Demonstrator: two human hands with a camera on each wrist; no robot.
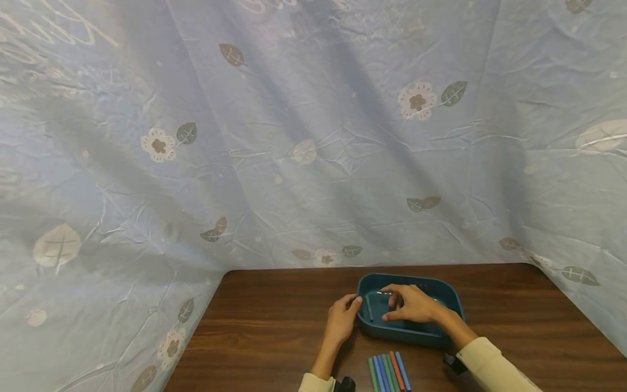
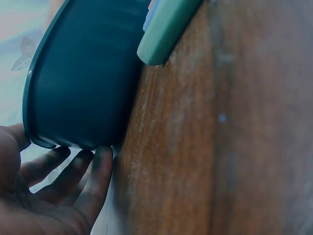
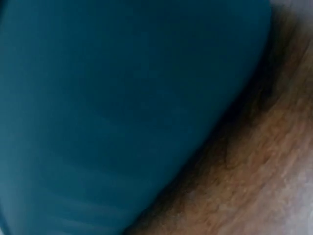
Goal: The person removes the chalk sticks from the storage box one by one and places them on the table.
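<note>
A dark teal plastic bin (image 1: 406, 333) stands near the back of the table. My left hand (image 1: 340, 318) grips its left end, thumb at the rim and fingertips against the outer wall (image 2: 83, 73), as the left wrist view shows. Over the inside of the bin is my right hand (image 1: 413, 305), its thumb and forefinger apart with nothing between them. One green stick (image 1: 369, 308) lies in the bin by the left wall. In the right wrist view the bin's outer side (image 3: 122, 98) fills most of the frame, and the right hand is out of sight.
Several slim green, blue and red sticks (image 1: 387, 373) lie side by side in front of the bin. The wooden table (image 1: 254, 326) ends at a pale blue curtain (image 1: 313, 207) with leaf and flower prints, behind and on both sides.
</note>
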